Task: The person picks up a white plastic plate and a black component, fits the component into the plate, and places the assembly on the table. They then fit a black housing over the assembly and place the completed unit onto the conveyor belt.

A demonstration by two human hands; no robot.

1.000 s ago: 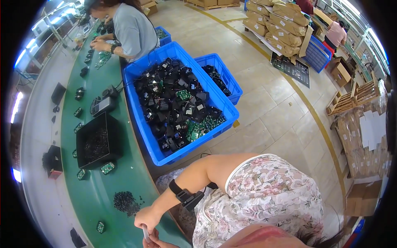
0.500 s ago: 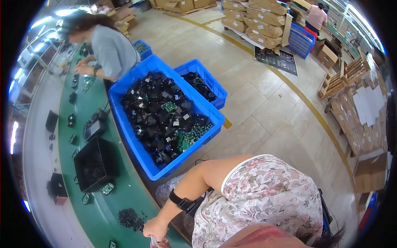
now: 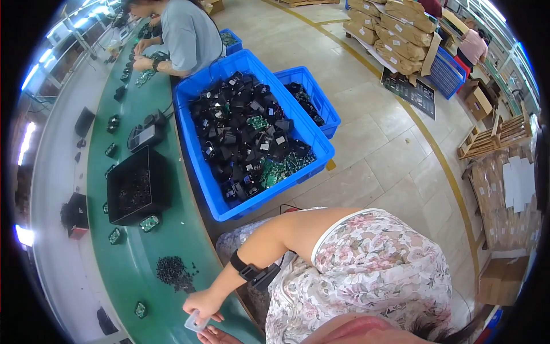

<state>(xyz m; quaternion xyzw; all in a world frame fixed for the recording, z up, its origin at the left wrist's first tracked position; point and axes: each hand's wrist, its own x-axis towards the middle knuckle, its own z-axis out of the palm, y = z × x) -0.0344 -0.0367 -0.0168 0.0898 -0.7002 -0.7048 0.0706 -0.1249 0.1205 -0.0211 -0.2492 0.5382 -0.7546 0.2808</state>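
The right hand (image 3: 201, 302) pinches a clear plastic piece (image 3: 191, 324) over the bench (image 3: 129, 269), towards its near edge, not set down. The left hand (image 3: 219, 337) lies loosely spread beside it (contact I cannot tell). Small black parts (image 3: 174, 272) remain heaped loose near that edge; others already sit in the black box (image 3: 161, 189)

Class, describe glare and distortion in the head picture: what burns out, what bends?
In the head view, a light at the left rim burns out to white; in that head view, the green bench and yellow floor line bow, and black fills the corners.
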